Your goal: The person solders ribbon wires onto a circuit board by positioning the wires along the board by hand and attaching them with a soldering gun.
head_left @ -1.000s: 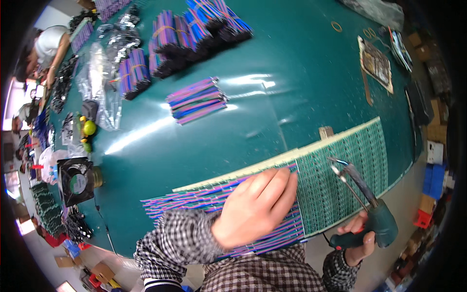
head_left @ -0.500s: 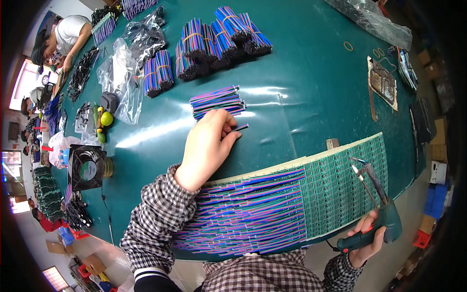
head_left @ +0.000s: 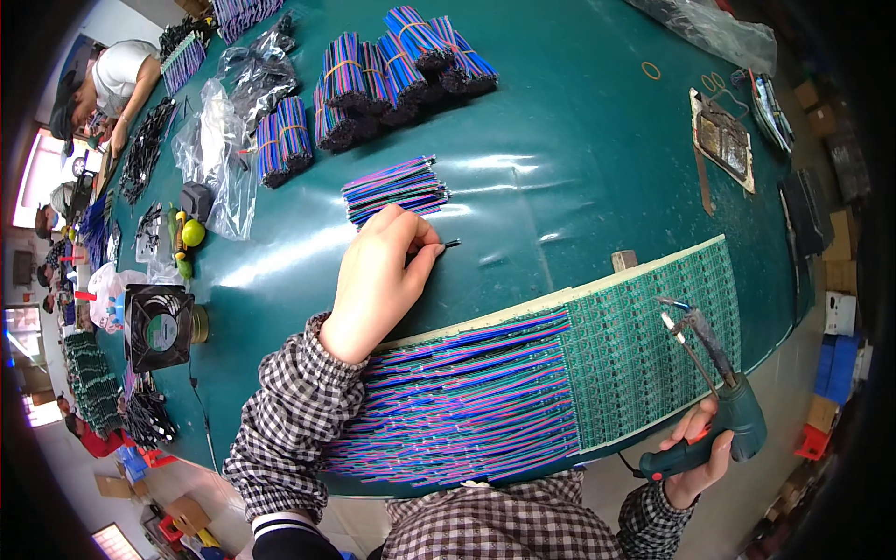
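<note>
Head view has our left hand [head_left: 378, 280] pinched shut on a thin wire piece [head_left: 439, 246] on the green table [head_left: 579, 168], its long axis running roughly sideways with the dark tip poking out to the right of our fingertips [head_left: 425, 254]. Just beyond that grip sits a loose stack of striped wires [head_left: 395, 188], with tied wire bundles [head_left: 392, 75] further out, and nearer to us the panel of green circuit boards [head_left: 644, 341] is covered on its left by rows of coloured wires [head_left: 467, 401]. Our right hand [head_left: 695, 457] is wrapped tight around the soldering gun [head_left: 714, 392], whose tip points up and left over the boards, well apart from the wire piece.
</note>
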Motion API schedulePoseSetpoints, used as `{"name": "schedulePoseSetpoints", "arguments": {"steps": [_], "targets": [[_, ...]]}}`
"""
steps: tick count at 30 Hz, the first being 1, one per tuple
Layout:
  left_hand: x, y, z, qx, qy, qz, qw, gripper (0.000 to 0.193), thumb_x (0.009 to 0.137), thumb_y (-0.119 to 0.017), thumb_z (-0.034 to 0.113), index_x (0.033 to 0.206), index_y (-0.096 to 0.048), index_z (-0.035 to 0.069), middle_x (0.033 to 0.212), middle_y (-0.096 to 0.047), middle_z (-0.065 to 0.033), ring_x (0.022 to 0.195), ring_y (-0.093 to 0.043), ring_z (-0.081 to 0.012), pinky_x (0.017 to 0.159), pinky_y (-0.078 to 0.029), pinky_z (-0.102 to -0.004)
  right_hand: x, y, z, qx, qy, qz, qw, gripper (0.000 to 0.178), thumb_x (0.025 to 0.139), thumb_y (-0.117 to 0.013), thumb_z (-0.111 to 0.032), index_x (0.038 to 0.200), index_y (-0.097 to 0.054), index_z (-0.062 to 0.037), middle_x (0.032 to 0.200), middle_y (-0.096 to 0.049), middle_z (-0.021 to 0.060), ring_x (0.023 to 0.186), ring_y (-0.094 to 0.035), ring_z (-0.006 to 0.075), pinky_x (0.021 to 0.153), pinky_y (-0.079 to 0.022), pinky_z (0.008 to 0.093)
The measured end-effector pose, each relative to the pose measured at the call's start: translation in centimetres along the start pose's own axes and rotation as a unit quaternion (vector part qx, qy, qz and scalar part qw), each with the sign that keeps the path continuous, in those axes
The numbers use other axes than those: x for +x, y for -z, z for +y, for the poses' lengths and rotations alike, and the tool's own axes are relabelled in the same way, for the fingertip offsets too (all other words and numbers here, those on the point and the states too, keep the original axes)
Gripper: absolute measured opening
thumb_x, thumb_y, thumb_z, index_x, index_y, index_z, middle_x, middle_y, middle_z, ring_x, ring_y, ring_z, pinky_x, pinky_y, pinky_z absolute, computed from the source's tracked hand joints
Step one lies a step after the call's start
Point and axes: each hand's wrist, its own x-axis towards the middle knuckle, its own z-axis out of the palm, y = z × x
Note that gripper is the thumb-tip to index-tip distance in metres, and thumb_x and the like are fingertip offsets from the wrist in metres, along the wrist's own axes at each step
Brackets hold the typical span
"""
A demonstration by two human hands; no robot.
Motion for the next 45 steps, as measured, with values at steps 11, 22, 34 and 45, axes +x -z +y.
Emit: {"name": "schedulePoseSetpoints", "arguments": {"steps": [11, 22, 34, 45], "targets": [[0.1, 0.5, -0.2, -0.075, 0.074, -0.067, 0.992, 0.011, 0.088, -0.075, 0.002, 0.092, -0.065, -0.001, 0.081, -0.062, -0.0038, 0.071, -0.056, -0.0095, 0.066, -0.048, -0.026, -0.6, 0.3, 0.3, -0.001, -0.007, -0.003, 1.0, 0.066, 0.098, -0.06, -0.047, 0.126, -0.053, 0.0115, 0.084, -0.058, 0.01, 0.075, -0.062, 0.0197, 0.056, -0.063, 0.0326], [0.1, 1.6, -0.6, -0.085, -0.029, 0.024, 0.996, 0.011, 0.089, -0.073, -0.001, 0.093, -0.064, -0.001, 0.088, -0.063, -0.006, 0.084, -0.063, -0.0127, 0.079, -0.052, -0.0277, -0.6, -0.4, 0.4, 0.004, -0.007, 0.003, 1.0, 0.068, 0.096, -0.064, -0.046, 0.126, -0.052, 0.0133, 0.082, -0.058, 0.0115, 0.075, -0.063, 0.0218, 0.056, -0.063, 0.033], [-5.3, -0.1, 11.5, -0.05, -0.227, 0.009, 0.973, 0.037, 0.071, -0.072, -0.006, 0.107, -0.074, -0.003, 0.093, -0.066, -0.0116, 0.08, -0.066, -0.0247, 0.069, -0.056, -0.033, -0.4, -0.5, -0.2, 0.001, 0.001, -0.005, 1.0, 0.066, 0.095, -0.066, -0.045, 0.123, -0.054, 0.014, 0.082, -0.06, 0.0126, 0.07, -0.063, 0.0237, 0.057, -0.064, 0.0339], [-5.6, -3.8, 10.4, 0.062, -0.27, 0.029, 0.961, 0.036, 0.073, -0.071, 0.007, 0.107, -0.073, -0.005, 0.099, -0.066, -0.0112, 0.082, -0.065, -0.0209, 0.067, -0.055, -0.0303, -2.6, 0.4, -0.5, -0.038, -0.034, 0.006, 0.999, 0.078, 0.092, -0.071, -0.045, 0.135, -0.047, 0.0161, 0.101, -0.064, 0.0197, 0.09, -0.072, 0.0331, 0.066, -0.067, 0.0398]]}}
